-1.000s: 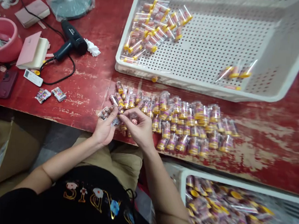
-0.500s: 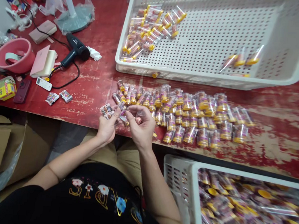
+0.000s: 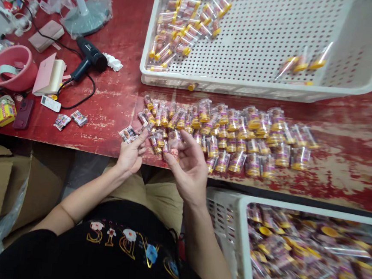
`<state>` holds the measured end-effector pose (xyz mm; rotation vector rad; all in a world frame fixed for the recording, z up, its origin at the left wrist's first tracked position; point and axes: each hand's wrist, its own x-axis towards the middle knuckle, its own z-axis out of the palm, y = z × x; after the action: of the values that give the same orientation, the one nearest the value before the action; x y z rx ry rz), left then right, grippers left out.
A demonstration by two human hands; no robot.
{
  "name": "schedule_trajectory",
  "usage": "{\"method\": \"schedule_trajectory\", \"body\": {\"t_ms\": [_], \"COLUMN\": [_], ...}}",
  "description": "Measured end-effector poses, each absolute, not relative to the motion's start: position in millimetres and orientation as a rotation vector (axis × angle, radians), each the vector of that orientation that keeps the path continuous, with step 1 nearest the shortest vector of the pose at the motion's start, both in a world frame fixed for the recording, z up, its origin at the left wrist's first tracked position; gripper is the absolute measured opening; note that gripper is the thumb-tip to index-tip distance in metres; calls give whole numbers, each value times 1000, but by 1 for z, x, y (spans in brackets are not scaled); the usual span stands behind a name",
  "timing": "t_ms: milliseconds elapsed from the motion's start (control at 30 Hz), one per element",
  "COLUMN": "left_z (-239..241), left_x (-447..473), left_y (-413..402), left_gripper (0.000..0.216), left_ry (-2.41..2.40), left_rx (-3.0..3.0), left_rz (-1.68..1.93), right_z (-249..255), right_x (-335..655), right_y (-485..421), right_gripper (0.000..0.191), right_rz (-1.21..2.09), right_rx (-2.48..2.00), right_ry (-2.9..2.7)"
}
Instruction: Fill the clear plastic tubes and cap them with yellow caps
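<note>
Clear plastic tubes with yellow caps [image 3: 236,161] form a long cluster on the worn red desk [image 3: 349,148], in front of the white perforated plastic basket [image 3: 254,46], both much as they were a second ago. The change is between the hands: nearly meeting half a second ago, they are now clearly apart. The right hand [image 3: 191,170] has shifted rightward, thumb and fingers pinching a small clear tube with pinkish contents [image 3: 174,152] over the cluster's near left part; whether the purple print beside it belongs to it, I cannot tell. The left hand [image 3: 131,156] grips a few small printed cards [image 3: 126,134]. My judgement: the right hand now manages its tube alone.
</note>
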<state>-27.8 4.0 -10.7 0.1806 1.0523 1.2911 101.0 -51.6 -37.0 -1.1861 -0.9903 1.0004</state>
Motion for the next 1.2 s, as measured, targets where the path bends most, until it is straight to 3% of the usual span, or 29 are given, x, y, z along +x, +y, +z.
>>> {"method": "schedule_trajectory", "body": {"t_ms": [100, 233, 333, 567, 733, 933, 1033, 1200], "left_z": [-9, -6, -4, 0, 1, 3, 7, 12], "left_x": [-28, -26, -26, -32, -31, -26, -25, -27], "left_y": [3, -3, -3, 7, 5, -4, -10, -16], "left_gripper": [38, 34, 30, 40, 40, 44, 51, 45], "left_ry": [1036, 1026, 998, 984, 982, 937, 940, 955], "left_rx": [149, 226, 155, 24, 48, 154, 260, 401], "left_rz": [1242, 1133, 1122, 1219, 1145, 1095, 1068, 1005], "right_z": [-40, -45, -47, -47, -41, -39, -34, -27], "right_x": [98, 88, 81, 86, 92, 90, 92, 97], "right_y": [-56, -40, -30, -51, -71, -70, -73, -80], "right_gripper": [32, 38, 28, 33, 35, 22, 29, 44], "right_rz": [1021, 1062, 1033, 1075, 832, 451, 339, 670], "right_rx": [-1151, -1215, -1287, -1192, -1229, -1251, -1269, -1148], "right_ry": [-847, -787, -805, -895, -1058, -1199, -1223, -1315]}}
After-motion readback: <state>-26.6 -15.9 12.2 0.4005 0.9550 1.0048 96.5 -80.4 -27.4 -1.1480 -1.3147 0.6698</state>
